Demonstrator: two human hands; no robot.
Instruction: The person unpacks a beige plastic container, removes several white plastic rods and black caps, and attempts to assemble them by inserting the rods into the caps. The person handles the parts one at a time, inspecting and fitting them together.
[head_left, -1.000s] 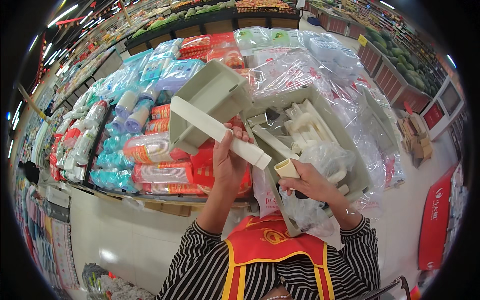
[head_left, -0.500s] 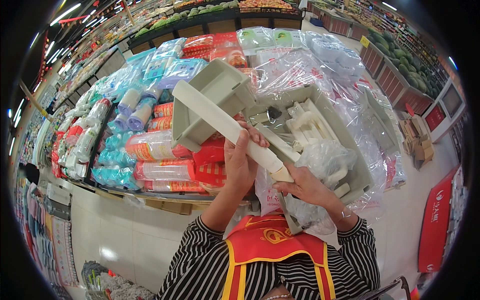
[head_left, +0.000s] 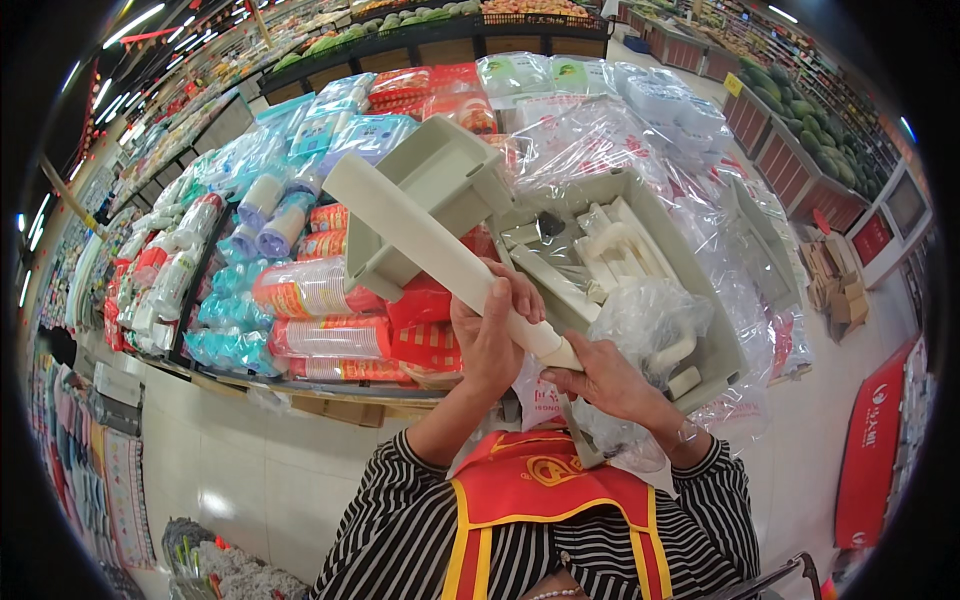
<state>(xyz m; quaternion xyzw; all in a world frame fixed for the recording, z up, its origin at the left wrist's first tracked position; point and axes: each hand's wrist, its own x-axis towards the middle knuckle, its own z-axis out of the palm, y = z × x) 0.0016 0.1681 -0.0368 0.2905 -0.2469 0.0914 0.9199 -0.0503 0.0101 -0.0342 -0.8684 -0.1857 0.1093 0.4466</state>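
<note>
I hold a long cream-white tube [head_left: 415, 235] slantwise over the goods; its material and exact kind I cannot make out. My left hand [head_left: 495, 325] wraps round its lower middle, with the thumb lying along the top. Around the narrower lower end, my right hand [head_left: 608, 375] is closed, thumb pressed on it. The tube's far end rises over a grey-green bin [head_left: 365, 245] that sits tilted on the packages. Beside my right hand stands a larger grey-green bin [head_left: 725, 330], holding white pieces [head_left: 625, 250] and a clear plastic bag [head_left: 655, 315].
Packs of paper cups [head_left: 330, 340] in red wrapping lie left of my hands. Clear bags with red print [head_left: 590, 140] cover the far side of the display. Watermelons [head_left: 800, 115] fill a stand at the right. Flattened cardboard [head_left: 835, 280] lies on the floor.
The tube's far end has shifted slightly left, and my left hand has come a little lower and closer to my right hand. Both hands still grip the tube.
</note>
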